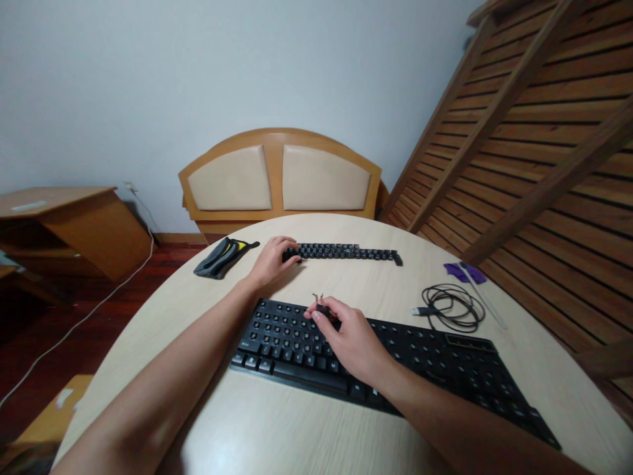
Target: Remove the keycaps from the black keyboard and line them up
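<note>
My right hand (355, 338) is closed on a small keycap puller (320, 301), whose two thin metal prongs stick up past my fingertips. It hovers over a black keyboard (420, 349) lying slightly slanted on the table. Many upper positions there show bare switches, while the space bar and several lower keys are in place. Farther back, my left hand (273, 259) reaches to the left end of a long line of loose black keycaps (341, 251). Thumb and fingers bracket the end keycaps, partly hiding them.
A grey and yellow pouch (221, 257) lies left on the round table (237, 422). To the right are a coiled USB cable (452, 308), a purple cloth (467, 272) and a thin whitish stick (484, 297). A headboard (277, 138) stands behind the table; wooden slats (534, 158) lean at right.
</note>
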Available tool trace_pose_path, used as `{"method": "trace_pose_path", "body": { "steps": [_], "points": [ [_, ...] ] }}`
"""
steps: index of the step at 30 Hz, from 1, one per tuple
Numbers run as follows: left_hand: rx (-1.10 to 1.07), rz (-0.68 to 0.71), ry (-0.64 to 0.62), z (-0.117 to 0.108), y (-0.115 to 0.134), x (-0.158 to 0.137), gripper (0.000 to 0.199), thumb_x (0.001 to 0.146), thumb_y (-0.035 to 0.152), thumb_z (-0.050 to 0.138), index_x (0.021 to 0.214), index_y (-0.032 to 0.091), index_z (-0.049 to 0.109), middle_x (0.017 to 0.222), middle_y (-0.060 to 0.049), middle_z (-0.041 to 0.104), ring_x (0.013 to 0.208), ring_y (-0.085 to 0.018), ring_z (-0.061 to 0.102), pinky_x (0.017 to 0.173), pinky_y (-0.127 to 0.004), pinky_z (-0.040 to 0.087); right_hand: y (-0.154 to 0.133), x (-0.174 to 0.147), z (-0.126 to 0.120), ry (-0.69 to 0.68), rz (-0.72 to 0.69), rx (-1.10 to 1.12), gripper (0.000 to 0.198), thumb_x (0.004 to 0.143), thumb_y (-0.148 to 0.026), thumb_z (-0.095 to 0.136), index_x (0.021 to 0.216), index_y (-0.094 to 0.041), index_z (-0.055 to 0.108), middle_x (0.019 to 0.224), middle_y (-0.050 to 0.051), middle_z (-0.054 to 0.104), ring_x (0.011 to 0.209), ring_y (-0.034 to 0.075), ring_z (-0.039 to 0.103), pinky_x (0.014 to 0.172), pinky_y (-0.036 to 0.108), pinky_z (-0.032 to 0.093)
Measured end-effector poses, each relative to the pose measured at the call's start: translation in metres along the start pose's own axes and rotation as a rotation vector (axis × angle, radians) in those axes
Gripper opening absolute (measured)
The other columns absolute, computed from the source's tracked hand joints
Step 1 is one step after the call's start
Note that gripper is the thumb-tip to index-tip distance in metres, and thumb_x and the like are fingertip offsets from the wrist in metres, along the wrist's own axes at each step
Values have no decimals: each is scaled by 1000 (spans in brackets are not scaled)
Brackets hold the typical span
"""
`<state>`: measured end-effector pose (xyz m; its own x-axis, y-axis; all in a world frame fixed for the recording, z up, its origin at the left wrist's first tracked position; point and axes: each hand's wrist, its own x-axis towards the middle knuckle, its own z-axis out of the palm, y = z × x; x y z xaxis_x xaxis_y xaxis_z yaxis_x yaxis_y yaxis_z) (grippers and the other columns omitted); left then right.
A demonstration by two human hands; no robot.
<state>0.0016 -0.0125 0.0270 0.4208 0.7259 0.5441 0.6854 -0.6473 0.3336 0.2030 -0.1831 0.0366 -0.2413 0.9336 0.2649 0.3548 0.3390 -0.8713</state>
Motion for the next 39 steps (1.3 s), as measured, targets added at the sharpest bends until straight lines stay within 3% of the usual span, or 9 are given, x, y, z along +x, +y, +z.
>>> {"method": "trace_pose_path", "body": {
  "steps": [4, 8, 11, 14, 16, 24, 30, 35, 39],
  "points": [
    [-40, -98, -61, -10, 21, -1, 21, 89, 25, 58, 106, 15, 65, 106, -10, 70, 97, -25, 65, 87, -39, 52, -2, 1, -1, 10, -8, 4, 20, 97, -30, 51, 100, -21, 68, 99, 4, 73, 95, 19, 67, 87, 31, 47],
    [-73, -123, -226, -10, 54, -31, 19, 88, 23, 57, 102, 14, 67, 94, -10, 73, 81, -24, 69, 72, -34, 55, -3, 1, -2, 28, -18, 6, 23, 98, -32, 49, 101, -19, 68, 100, 6, 73, 96, 19, 67, 88, 31, 47],
    [-79, -91, -304, -12, 78, -65, 17, 90, 24, 54, 98, 17, 67, 99, -10, 72, 91, -26, 67, 82, -37, 54, -4, 0, -2, 23, -39, 33, 24, 98, -33, 48, 100, -19, 68, 100, 6, 73, 98, 19, 66, 90, 31, 47],
    [-64, -60, -331, -18, 94, -90, 27, 94, 23, 48, 118, 17, 59, 121, -14, 63, 113, -28, 58, 100, -43, 47, -4, 0, -1, 24, -35, 60, 25, 98, -34, 48, 100, -19, 68, 99, 6, 72, 96, 19, 66, 90, 31, 48],
    [-58, -34, -345, -21, 99, -99, 30, 98, 23, 42, 124, 17, 55, 126, -14, 60, 118, -27, 54, 105, -45, 43, -4, 1, 0, 31, -28, 71, 26, 98, -35, 48, 99, -19, 68, 99, 6, 72, 95, 19, 66, 90, 31, 48],
    [-96, 14, -347, -30, 97, -104, 32, 100, 24, 39, 130, 21, 49, 131, -12, 56, 122, -26, 51, 108, -46, 41, -21, 7, -19, -89, -77, -63, 27, 99, -35, 47, 103, -22, 70, 97, 5, 69, 94, 19, 63, 90, 33, 47],
    [-131, -38, -332, -40, 88, -108, 33, 99, 22, 41, 130, 21, 49, 130, -12, 58, 121, -27, 53, 106, -49, 42, -31, 9, -28, -185, -61, -63, 25, 97, -34, 52, 105, -24, 73, 85, 2, 69, 86, 20, 63, 78, 32, 50],
    [-256, -90, -164, -52, 109, -108, 35, 96, 27, 49, 132, 27, 50, 128, -9, 61, 118, -27, 56, 102, -49, 45, -17, 7, -17, -219, -129, -67, 23, 95, -34, 56, 91, -22, 75, 78, 1, 66, 78, 17, 62, 74, 29, 47],
    [-428, -51, -147, -58, 128, -107, 24, 96, 29, 50, 117, 28, 62, 116, -9, 65, 108, -25, 60, 95, -42, 50, -11, 2, -10, -265, -206, -55, 20, 96, -30, 56, 90, -22, 73, 87, 2, 68, 84, 17, 62, 77, 28, 46]
  ]
}}
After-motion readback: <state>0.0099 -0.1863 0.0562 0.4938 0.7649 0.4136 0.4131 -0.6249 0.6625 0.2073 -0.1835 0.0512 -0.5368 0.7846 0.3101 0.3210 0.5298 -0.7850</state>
